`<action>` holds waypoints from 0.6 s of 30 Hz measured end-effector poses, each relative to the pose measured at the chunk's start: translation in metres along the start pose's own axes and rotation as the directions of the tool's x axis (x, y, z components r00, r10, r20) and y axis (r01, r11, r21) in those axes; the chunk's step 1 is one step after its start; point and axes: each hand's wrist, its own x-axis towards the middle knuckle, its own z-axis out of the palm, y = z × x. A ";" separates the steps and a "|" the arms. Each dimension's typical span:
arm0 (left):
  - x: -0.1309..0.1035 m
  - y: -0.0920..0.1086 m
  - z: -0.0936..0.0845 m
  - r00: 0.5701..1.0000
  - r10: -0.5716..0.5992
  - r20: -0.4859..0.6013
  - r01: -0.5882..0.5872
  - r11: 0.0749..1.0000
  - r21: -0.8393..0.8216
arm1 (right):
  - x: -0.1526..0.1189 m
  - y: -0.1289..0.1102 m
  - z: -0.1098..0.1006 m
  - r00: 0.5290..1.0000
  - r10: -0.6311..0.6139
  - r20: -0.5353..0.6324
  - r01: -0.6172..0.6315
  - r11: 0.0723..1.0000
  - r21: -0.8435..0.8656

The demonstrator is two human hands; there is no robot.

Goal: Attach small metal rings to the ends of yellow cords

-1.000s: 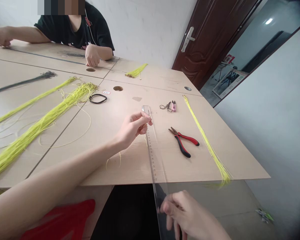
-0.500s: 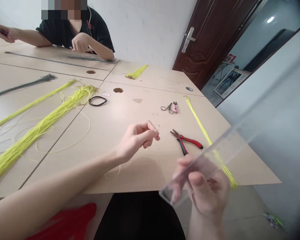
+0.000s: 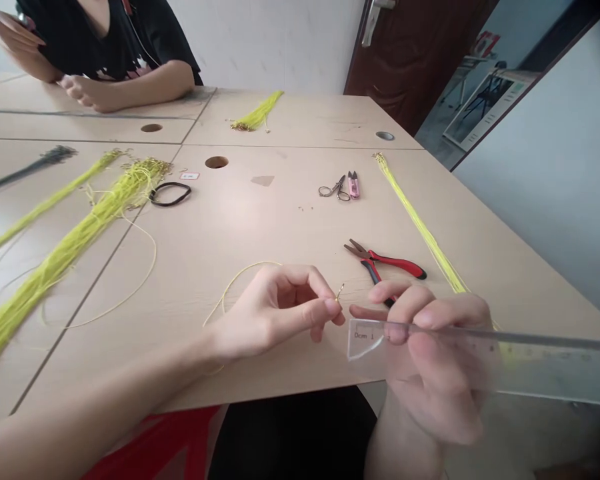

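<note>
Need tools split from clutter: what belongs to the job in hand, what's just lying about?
In the job:
yellow cord, pinched in left hand
clear ruler, in right hand
pliers, scissors, probably

Likely just lying about:
black band
small white label

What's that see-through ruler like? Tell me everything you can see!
The long, flat, clear ruler looks like stiff plastic. Its squared end reads "0cm 1", and dark numbers farther along look blurry. The bare right hand grips it near that end, between thumb and fingers, with some skin showing through. It is held up roughly level, tipping slightly down to the right, where it runs out of the picture.
</note>
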 end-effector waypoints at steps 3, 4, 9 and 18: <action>0.000 0.001 0.002 0.999 -0.039 0.006 0.040 0.999 -0.015 | 0.001 0.001 -0.001 0.996 0.086 0.017 -0.086 0.996 0.008; 0.000 0.002 0.003 0.999 -0.053 0.003 0.053 0.999 -0.015 | 0.000 0.000 -0.001 0.994 0.112 0.018 -0.113 0.994 0.016; 0.000 0.002 0.004 0.997 -0.079 0.018 0.079 0.997 -0.003 | 0.000 0.000 -0.002 0.990 0.137 0.017 -0.137 0.991 -0.001; -0.002 0.005 0.004 0.997 -0.038 0.065 0.043 0.997 -0.068 | -0.001 -0.003 0.004 0.977 0.213 -0.003 -0.211 0.971 0.115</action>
